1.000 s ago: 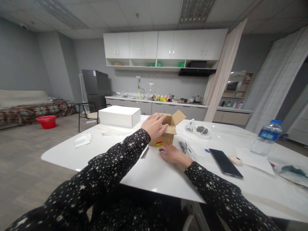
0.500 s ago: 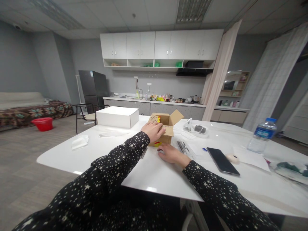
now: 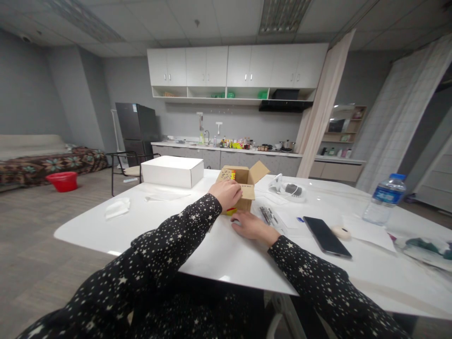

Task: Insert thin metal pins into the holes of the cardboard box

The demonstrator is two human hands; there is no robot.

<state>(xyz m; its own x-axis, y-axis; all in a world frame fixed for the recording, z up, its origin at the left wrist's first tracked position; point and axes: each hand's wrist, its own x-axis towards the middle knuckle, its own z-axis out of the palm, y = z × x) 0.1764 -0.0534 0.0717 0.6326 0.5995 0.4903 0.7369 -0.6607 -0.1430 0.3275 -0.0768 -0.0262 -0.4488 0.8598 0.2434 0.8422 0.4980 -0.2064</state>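
Observation:
An open cardboard box (image 3: 243, 204) with yellow and red markings stands on the white table (image 3: 226, 256), its right flap up and tilted outward. My left hand (image 3: 226, 193) lies over the box's near left side, fingers bent over the cardboard at the front flap (image 3: 247, 192). Its fingertips are partly hidden. Low in front of the box, my right hand (image 3: 250, 226) rests on the table with curled fingers. Something small and greyish shows by its thumb, too unclear to name. Pens in a clear case (image 3: 270, 215) lie just right of the box.
Left of the box stands a white box (image 3: 173, 172), with a crumpled tissue (image 3: 117, 208) nearer me. To the right are a phone (image 3: 326, 236), a water bottle (image 3: 384, 200) and a white strapped device (image 3: 291, 189). A red basin (image 3: 62, 181) sits on the floor.
My left hand has shifted slightly right, and its fingers have bent more over the box's edge. My right hand and the box stay in place.

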